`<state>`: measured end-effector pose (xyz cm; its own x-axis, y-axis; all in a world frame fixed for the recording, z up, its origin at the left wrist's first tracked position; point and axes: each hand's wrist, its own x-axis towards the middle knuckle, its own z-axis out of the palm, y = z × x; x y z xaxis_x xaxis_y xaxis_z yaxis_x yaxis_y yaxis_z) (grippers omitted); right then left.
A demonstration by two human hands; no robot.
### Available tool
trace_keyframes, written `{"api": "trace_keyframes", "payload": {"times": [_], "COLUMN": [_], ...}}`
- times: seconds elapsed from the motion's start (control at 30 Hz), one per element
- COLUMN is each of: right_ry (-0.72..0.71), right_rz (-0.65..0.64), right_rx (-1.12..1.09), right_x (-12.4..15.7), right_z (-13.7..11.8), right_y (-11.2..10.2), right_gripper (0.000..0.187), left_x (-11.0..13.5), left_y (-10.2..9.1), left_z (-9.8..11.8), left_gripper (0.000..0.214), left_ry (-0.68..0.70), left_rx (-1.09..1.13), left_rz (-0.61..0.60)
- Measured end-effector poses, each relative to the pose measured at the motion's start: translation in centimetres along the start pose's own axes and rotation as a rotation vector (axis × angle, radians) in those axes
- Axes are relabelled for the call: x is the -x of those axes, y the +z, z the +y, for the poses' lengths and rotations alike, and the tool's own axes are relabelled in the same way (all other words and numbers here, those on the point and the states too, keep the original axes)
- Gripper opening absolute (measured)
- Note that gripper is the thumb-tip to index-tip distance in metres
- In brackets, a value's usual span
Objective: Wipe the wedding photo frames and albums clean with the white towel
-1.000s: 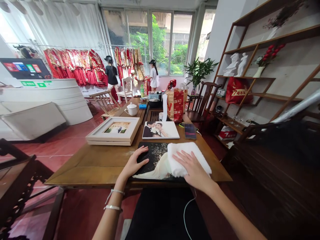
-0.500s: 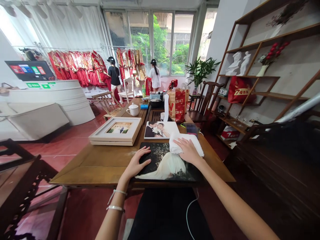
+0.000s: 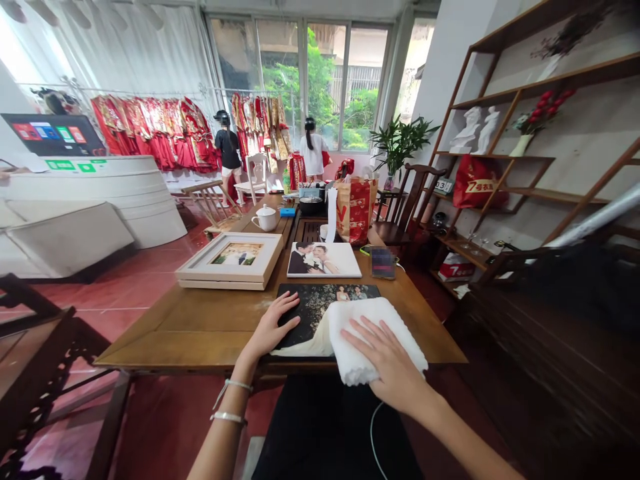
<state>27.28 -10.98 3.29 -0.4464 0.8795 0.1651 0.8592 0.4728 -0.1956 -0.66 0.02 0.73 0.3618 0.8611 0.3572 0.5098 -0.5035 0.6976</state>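
A dark wedding photo panel (image 3: 313, 308) lies flat at the near edge of the wooden table (image 3: 200, 327). My left hand (image 3: 273, 327) rests open on its left edge, fingers spread. My right hand (image 3: 387, 360) lies flat, fingers stretched, on a folded white towel (image 3: 367, 327) that covers the panel's near right corner and hangs slightly past the table edge.
Behind the panel lie a white photo book (image 3: 324, 259), a boxed framed photo (image 3: 231, 260), a phone (image 3: 383, 263), a teapot (image 3: 265, 218) and a red bag (image 3: 356, 208). Shelving (image 3: 505, 160) stands on the right. Two people stand by the red garment racks (image 3: 150, 133).
My right hand slid the towel from the panel's far right corner back toward me to the near right corner. The left hand stayed put.
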Motion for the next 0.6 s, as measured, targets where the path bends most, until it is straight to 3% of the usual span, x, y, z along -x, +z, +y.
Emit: {"api": "trace_keyframes", "payload": {"times": [0.2,0.33,0.43,0.6], "right_ry": [0.217,0.252,0.209,-0.058], "right_rz": [-0.058,-0.043,-0.054,-0.080], "right_rx": [-0.008,0.000,0.002,-0.060], "right_x": [-8.1,-11.4,-10.6,-5.1], "right_z": [4.2,4.4,1.8,-3.3], "right_y": [-1.3,-1.0,-0.4,0.1], "right_gripper": [0.081,0.073,0.077,0.092], "left_x": [0.1,0.2,0.2,-0.1], "left_y": [-0.2,0.0,0.3,0.5], "left_z": [0.0,-0.1,-0.1,-0.2], "left_gripper": [0.042,0.042,0.042,0.040], "left_ry": [0.010,-0.012,-0.024,-0.003], "left_rx": [-0.026,-0.047,-0.058,-0.044], "left_rz": [-0.010,0.033,0.053,0.062]}}
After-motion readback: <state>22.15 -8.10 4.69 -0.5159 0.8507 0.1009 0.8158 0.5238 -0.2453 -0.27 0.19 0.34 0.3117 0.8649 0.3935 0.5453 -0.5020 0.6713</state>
